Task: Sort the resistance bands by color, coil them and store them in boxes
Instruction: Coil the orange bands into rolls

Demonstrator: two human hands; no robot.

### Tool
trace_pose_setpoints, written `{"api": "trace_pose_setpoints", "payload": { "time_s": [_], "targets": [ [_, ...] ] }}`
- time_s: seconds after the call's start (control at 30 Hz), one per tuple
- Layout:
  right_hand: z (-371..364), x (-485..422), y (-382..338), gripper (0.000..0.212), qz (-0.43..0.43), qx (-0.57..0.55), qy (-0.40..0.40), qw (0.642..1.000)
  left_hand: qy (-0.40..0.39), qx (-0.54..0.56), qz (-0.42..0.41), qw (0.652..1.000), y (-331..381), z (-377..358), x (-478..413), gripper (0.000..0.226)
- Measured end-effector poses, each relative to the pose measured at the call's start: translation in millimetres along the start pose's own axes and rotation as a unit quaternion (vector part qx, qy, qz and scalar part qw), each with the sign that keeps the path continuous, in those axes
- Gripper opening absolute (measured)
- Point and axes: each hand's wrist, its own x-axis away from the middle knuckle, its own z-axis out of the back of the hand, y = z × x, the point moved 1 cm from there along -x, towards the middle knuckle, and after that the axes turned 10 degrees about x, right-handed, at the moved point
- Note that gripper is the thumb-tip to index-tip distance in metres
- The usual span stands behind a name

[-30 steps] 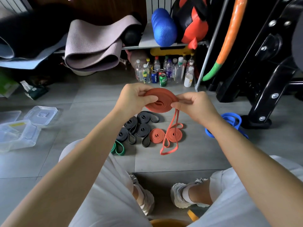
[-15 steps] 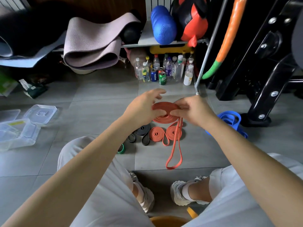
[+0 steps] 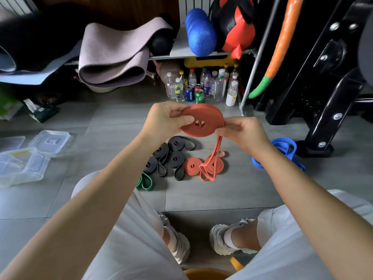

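Orange resistance band (image 3: 210, 115), mostly coiled, sat between both hands: left hand (image 3: 163, 122) pinched its left edge, right hand (image 3: 245, 132) gripped the right edge, tail dangling.

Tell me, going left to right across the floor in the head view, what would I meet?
clear plastic boxes → green band → black coiled bands → orange floor coils → blue bands

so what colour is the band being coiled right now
The band is orange-red; head view.
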Motion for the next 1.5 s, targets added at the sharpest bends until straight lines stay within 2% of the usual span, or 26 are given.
{"api": "trace_pose_setpoints", "payload": {
  "time_s": [0.1,0.2,0.23,0.3,0.33,0.4,0.47,0.53,0.63,0.73,0.83,0.93,1.1,1.17,1.2,1.27,1.3,1.37,1.43,1.5],
  "targets": [
    [-1.0,-1.3,-3.5,0.020,-0.008,-0.066,0.038,0.997,0.020,0.122,0.053,0.991,-9.5,-5.6,5.3,0.019],
    [0.8,-3.6,-1.5,0.019,-0.007,-0.057,0.054,0.997,0.008,0.188,0.108,0.976,-23.0,-12.9,11.5,0.014],
    [1.7,-4.0,-0.3,0.021,-0.003,-0.036,0.048,0.998,-0.002,0.157,0.114,0.981,-25.7,-14.1,12.3,0.015],
    [1.8,-4.5,1.1,0.030,0.011,0.033,0.022,0.999,-0.029,-0.028,0.057,0.998,-25.5,-12.4,9.5,0.032],
    [0.9,-5.0,0.4,0.031,0.018,0.073,0.007,0.997,-0.048,-0.140,0.006,0.989,-22.9,-12.5,8.2,0.047],
    [-2.7,-6.0,-2.6,0.028,0.024,0.142,-0.019,0.989,-0.079,-0.318,-0.092,0.940,-12.6,-18.1,8.8,0.062],
    [-7.6,-6.2,-4.5,0.024,0.035,0.188,-0.031,0.981,-0.106,-0.422,-0.129,0.891,-5.2,-26.9,9.4,0.048],
    [-10.9,-4.2,-3.9,0.022,0.044,0.189,-0.035,0.980,-0.109,-0.454,-0.119,0.877,-4.0,-31.2,9.3,0.031],
    [-9.5,0.3,0.4,0.025,0.035,0.130,-0.037,0.990,-0.096,-0.371,-0.092,0.919,-8.9,-26.8,9.0,0.025],
    [-4.8,2.6,5.8,0.027,0.025,0.089,-0.029,0.995,-0.065,-0.245,-0.068,0.965,-14.2,-19.0,9.0,0.021],
    [-0.9,4.0,11.1,0.032,0.001,0.051,-0.014,0.999,-0.023,-0.103,-0.056,0.993,-15.5,-13.2,8.4,0.024],
    [0.5,4.2,11.1,0.031,-0.008,0.032,0.005,0.999,0.005,-0.005,-0.048,0.999,-13.6,-8.5,8.8,0.032],
    [-0.4,5.4,1.7,0.025,0.019,-0.025,0.041,0.999,0.017,0.154,0.031,0.987,-21.0,-8.3,13.4,0.024],
    [-1.1,6.0,0.8,0.024,0.028,-0.019,0.045,0.998,0.007,0.160,0.057,0.985,-23.8,-9.5,15.5,0.020],
    [-1.2,5.8,1.2,0.024,0.033,-0.002,0.038,0.999,0.000,0.117,0.059,0.991,-23.7,-9.1,15.3,0.019],
    [-1.8,4.0,3.1,0.026,0.043,0.037,0.007,0.998,-0.024,-0.099,0.007,0.995,-21.2,-7.0,11.7,0.026],
    [-2.5,2.5,3.7,0.026,0.045,0.063,-0.009,0.997,-0.043,-0.215,-0.035,0.975,-18.9,-7.6,10.4,0.034],
    [-5.8,-0.6,3.0,0.024,0.050,0.126,-0.034,0.990,-0.086,-0.365,-0.098,0.922,-11.4,-12.9,9.8,0.045],
    [-9.9,-1.9,0.3,0.022,0.059,0.172,-0.044,0.982,-0.118,-0.444,-0.109,0.882,-7.0,-19.6,8.1,0.037],
    [-11.2,-1.5,-1.0,0.022,0.057,0.165,-0.044,0.984,-0.116,-0.457,-0.100,0.876,-4.3,-21.3,5.2,0.026]
  ]
}}
